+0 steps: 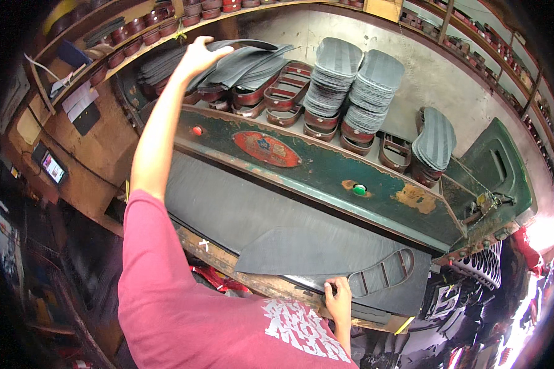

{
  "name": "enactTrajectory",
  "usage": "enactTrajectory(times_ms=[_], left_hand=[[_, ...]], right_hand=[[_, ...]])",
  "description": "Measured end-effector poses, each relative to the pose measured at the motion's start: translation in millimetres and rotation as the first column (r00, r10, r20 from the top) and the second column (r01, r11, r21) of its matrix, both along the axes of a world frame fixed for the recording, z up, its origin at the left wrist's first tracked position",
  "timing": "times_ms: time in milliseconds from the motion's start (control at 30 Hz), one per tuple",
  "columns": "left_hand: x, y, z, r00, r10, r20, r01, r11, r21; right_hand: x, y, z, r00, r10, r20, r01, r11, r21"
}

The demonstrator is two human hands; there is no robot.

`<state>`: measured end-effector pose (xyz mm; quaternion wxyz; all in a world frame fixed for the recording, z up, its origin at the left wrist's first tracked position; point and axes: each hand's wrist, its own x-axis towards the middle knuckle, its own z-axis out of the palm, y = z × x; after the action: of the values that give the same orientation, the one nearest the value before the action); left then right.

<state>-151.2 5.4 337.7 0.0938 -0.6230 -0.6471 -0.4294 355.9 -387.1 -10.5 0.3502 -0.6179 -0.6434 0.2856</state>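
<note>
My left hand (204,56) is stretched far forward over a pile of loose dark rubber sheets (252,66). Its fingers and thumb grip the edge of the top rubber sheet, which bows upward. My right hand (338,301) is low at the near edge of the work surface, with fingers curled together; whatever they hold, if anything, is hidden. Just right of it, a sole-shaped cutting die (381,273) with crossbars lies on a dark rubber sheet (289,252). That sheet rests on a larger grey-black sheet (209,190) that runs under the press beam.
The green press beam (326,175) spans the bench, with a red button (197,131) and a green button (359,190). On top stand tall stacks of cut soles (333,74) on dies, and more dies (287,92). Shelves of dies (151,37) curve above. A phone (52,167) hangs left.
</note>
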Motion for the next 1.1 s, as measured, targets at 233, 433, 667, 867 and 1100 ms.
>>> enactTrajectory(times_ms=[233,433,667,867,1100], left_hand=[[17.8,33.7,-27.0,0.989,-0.043,-0.138,-0.032,0.864,-0.502],[9.6,3.7,-15.3,0.944,0.099,-0.315,-0.156,0.974,-0.162],[-66.1,-16.4,27.9,0.975,0.222,0.007,-0.205,0.886,0.416],[-121.4,18.0,-8.3,0.936,0.349,-0.039,-0.333,0.917,0.220],[-97.6,-26.5,-166.9,0.963,0.247,0.107,-0.265,0.938,0.222]], right_hand=[[-21.4,16.2,7.1,0.993,0.104,0.052,-0.107,0.992,0.064],[-26.3,3.4,-4.9,0.997,0.071,0.024,-0.071,0.997,0.006],[-23.5,-12.0,-5.4,0.999,0.008,0.033,-0.007,0.999,-0.037],[-40.5,0.1,2.2,0.998,0.029,0.059,-0.026,0.998,-0.054],[-85.8,27.0,10.6,0.974,0.204,0.100,-0.208,0.977,0.037]])
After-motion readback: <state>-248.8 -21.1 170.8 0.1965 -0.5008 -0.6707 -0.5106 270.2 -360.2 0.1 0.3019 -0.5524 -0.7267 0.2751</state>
